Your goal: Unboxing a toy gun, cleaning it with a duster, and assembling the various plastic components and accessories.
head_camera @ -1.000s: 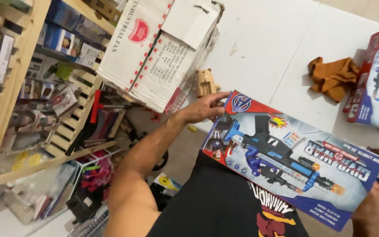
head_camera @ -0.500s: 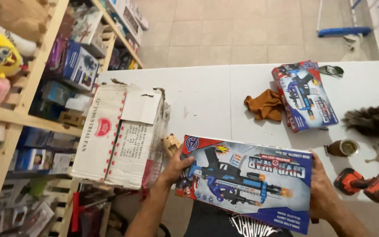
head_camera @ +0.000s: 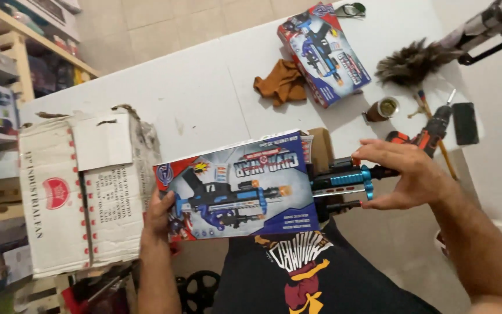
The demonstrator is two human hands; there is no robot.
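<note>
Blue toy-gun box (red corner), left hand gripping, white carton beside

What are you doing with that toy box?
A person holds a colourful toy gun box over the edge of a white table. The left hand grips the box's left end. The right hand holds the blue and black toy gun sticking out of the box's right end. A second toy box, a brown cloth and a big cardboard carton sit nearby.
</note>
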